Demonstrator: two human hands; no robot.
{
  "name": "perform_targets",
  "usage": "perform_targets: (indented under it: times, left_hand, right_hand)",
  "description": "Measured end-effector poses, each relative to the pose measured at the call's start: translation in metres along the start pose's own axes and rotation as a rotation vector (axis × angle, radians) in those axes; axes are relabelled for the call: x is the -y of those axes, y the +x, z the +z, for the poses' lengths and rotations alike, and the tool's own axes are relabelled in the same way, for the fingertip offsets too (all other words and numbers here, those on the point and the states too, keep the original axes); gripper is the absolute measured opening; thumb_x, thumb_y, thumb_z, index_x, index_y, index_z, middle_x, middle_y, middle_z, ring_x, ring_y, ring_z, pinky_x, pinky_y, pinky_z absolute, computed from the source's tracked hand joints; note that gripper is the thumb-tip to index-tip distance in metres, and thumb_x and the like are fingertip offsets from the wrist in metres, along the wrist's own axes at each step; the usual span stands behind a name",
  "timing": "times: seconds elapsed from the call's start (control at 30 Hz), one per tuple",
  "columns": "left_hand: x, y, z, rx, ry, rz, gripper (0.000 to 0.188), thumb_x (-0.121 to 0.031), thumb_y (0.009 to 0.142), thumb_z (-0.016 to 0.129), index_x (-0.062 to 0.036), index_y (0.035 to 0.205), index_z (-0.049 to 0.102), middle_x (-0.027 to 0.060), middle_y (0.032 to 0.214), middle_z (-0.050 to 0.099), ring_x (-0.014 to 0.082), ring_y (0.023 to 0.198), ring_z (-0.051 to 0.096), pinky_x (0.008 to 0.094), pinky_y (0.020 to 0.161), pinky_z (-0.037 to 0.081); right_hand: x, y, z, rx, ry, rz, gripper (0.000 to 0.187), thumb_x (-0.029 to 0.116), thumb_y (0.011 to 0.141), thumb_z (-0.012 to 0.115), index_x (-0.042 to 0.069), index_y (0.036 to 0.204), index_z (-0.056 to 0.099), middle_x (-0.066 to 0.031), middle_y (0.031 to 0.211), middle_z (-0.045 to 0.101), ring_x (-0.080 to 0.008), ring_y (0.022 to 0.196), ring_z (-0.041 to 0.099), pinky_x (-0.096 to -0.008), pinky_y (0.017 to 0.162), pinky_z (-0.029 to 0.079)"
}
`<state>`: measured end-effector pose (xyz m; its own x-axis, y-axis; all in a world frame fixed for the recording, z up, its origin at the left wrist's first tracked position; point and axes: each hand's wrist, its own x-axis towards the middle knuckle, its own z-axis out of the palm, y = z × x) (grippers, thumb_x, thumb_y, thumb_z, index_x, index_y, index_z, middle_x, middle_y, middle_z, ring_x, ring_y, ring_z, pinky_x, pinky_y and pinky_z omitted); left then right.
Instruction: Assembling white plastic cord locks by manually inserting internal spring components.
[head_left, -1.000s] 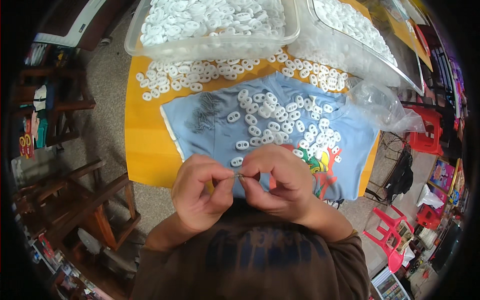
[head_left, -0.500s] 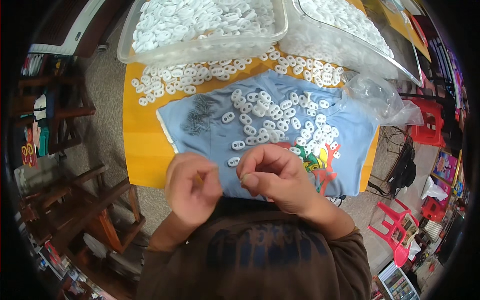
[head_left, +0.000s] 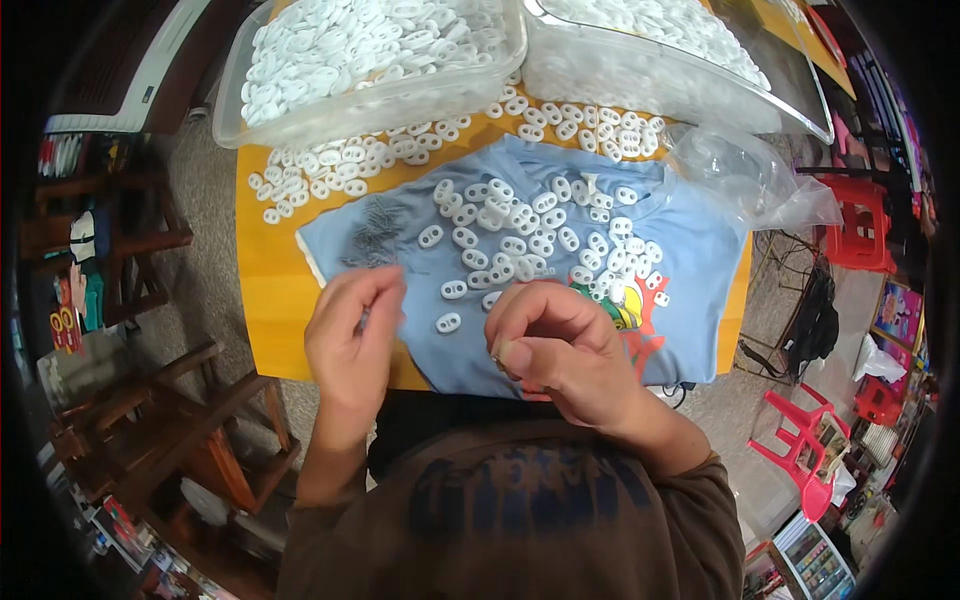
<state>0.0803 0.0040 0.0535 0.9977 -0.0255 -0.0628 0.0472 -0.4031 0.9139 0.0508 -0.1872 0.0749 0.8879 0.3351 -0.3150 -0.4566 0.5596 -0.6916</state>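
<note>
My right hand (head_left: 572,350) is closed, thumb pressed to the forefinger, pinching a tiny metallic piece (head_left: 499,364) too small to make out fully. To its left, my left hand (head_left: 348,335) hovers near the sleeve of a blue T-shirt (head_left: 415,300); motion smears its fingertips. Just beyond those fingers lies a heap of thin dark metal pieces (head_left: 378,225), possibly little springs or pins. White oval plastic pieces with two holes (head_left: 515,215) are scattered over the shirt, and a single white piece (head_left: 448,323) sits between my hands.
Two clear plastic tubs, one at the back left (head_left: 370,98) and one at the back right (head_left: 660,85), hold masses of white pieces. More white pieces (head_left: 345,160) lie along the yellow tabletop (head_left: 275,300). A clear plastic bag (head_left: 750,180) rests at the right edge. Red stools (head_left: 800,440) stand right.
My left hand has moved up and left, away from my right hand and toward the dark heap. My right hand keeps its pinch, and the whole view has shifted slightly.
</note>
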Motion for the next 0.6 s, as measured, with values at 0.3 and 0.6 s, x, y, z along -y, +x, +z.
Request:
perform_targets:
  times: [0.3, 0.6]
  left_hand:
    - [-0.048, -0.026, 0.014, 0.407, -0.844, -0.229, 0.02, 0.0, 0.087, 0.053, 0.0026, 0.107, 0.053, 0.011, 0.097, 0.058, 0.0186, 0.081, 0.062, 0.0284, 0.074, 0.05]
    - [-0.051, -0.031, 0.023, 0.434, -0.784, -0.133, 0.017, 0.001, 0.085, 0.056, 0.0025, 0.103, 0.053, 0.0103, 0.09, 0.059, 0.0145, 0.074, 0.061, 0.0232, 0.065, 0.05]
  right_hand:
    - [-0.001, -0.009, -0.01, 0.003, -0.069, -0.273, 0.005, 0.0, 0.083, 0.055, 0.002, 0.088, 0.054, -0.0017, 0.086, 0.052, -0.0078, 0.077, 0.047, -0.022, 0.068, 0.038]
    - [0.001, -0.017, -0.015, 0.01, -0.129, -0.355, 0.004, 0.001, 0.084, 0.056, 0.002, 0.088, 0.055, -0.0024, 0.086, 0.051, -0.009, 0.077, 0.047, -0.023, 0.068, 0.038]
